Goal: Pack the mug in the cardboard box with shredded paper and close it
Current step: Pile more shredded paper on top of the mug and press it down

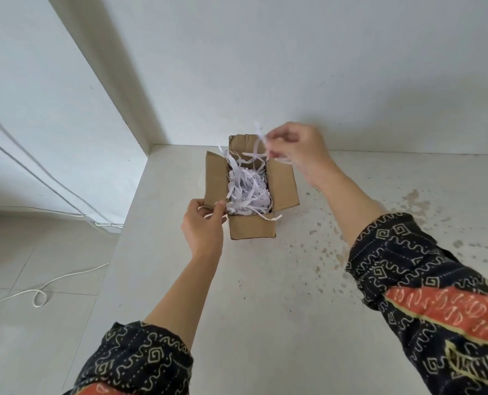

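A small cardboard box [252, 228] stands on the white counter with all its flaps up. White shredded paper [247, 191] fills it to the rim and hides whatever lies beneath; no mug shows. My left hand [204, 226] grips the near corner of the box's left flap, pinching a paper strip there. My right hand [297, 151] hovers above the far right corner, fingers pinched on a few strips of shredded paper that dangle into the box.
The white counter [265, 295] ends at a left edge close to the box, with a tiled floor and white cables [39, 297] below. A white wall rises just behind the box. Brownish stains [331, 246] speckle the counter to the right.
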